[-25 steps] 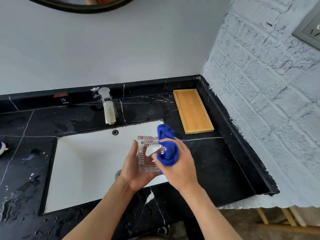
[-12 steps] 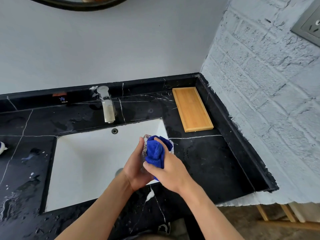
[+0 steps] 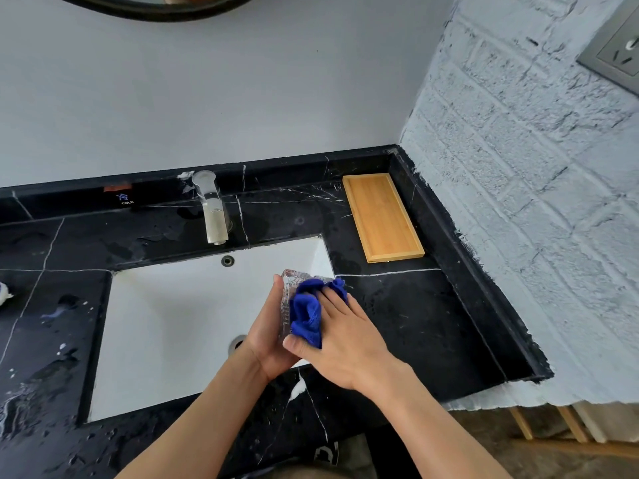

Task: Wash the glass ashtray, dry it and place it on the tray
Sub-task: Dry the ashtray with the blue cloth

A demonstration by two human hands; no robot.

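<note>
- Basically a black marble surface [image 3: 415,323] with white veins fills the lower half of the frame, wet with droplets on its left and lower-left parts.
- White rectangular sink [image 3: 179,323] is set into it, centre-left; drain partly hidden behind the left wrist, overflow hole at the top edge.
- Chrome tap [image 3: 212,212] stands behind the sink, upper centre; small "COLD" label on the backsplash to its left.
- Wooden tray [image 3: 382,217] lies flat on the surface right of the tap, close to the corner, nothing on it.
- Plain pale wall across the top; white-painted brick wall on the right, grey socket plate [image 3: 619,50] at upper right. Dark round mirror rim at the top edge.
- Glass ashtray [image 3: 285,305] is held up on edge over the right end of the sink, centre frame, well apart from the tray.
- Left hand [image 3: 268,333] is cupped round the ashtray from the left, fingers behind it, gripping it.
- Right hand [image 3: 342,337] presses a blue cloth [image 3: 307,312] against the ashtray's face, thumb pinching the cloth's lower end, fingers spread over the top.
- Both forearms enter bare from the bottom edge.
</note>
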